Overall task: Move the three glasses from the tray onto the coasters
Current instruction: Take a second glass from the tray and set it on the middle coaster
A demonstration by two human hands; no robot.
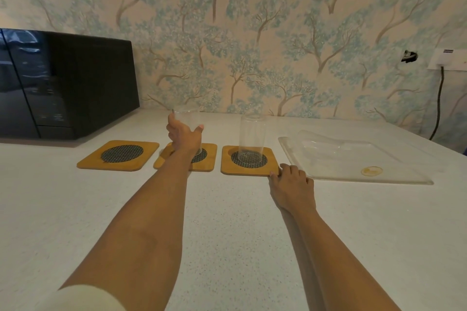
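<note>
Left hand point(183, 135): fingers wrapped round a glass point(187, 121), over the middle coaster point(202, 158), left of the tray point(353, 159).
Right hand point(290, 184): fingers spread flat on the bench point(227, 222), touching the right coaster point(227, 164), just left of the tray.
Second glass point(251, 137): upright on the right coaster.
Left coaster point(118, 155): bare, farthest from the tray.

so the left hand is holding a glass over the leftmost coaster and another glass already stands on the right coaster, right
Not quite. In the head view the left hand holds its glass at the middle coaster, not the leftmost coaster, which is bare. The other glass does stand on the right coaster.
</note>
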